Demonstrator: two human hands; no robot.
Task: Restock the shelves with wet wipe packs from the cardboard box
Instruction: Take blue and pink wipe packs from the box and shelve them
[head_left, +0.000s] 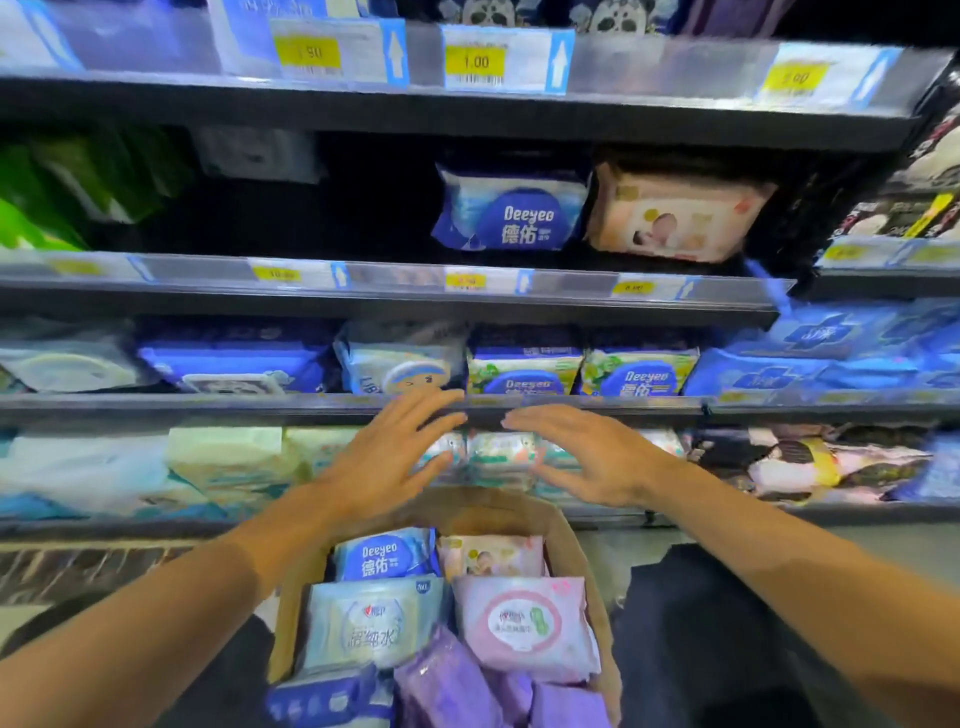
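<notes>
A cardboard box (576, 561) stands low in the middle, full of wet wipe packs: a blue Deeyeo pack (382, 556), a pale blue pack (371, 626), a pink pack (522, 623), purple packs (452, 686). Above the box, my left hand (395, 452) and my right hand (587, 457) hover with straight, spread fingers and hold nothing. Both are in front of the lower shelf edge (571, 408), where small packs (501, 449) lie behind them.
Shelves fill the view. The upper middle shelf holds a blue Deeyeo pack (511, 213) and a peach baby pack (675, 218), with dark room to their left. The shelf below carries green-blue Deeyeo packs (636, 374) and other packs. Price tags line the rails.
</notes>
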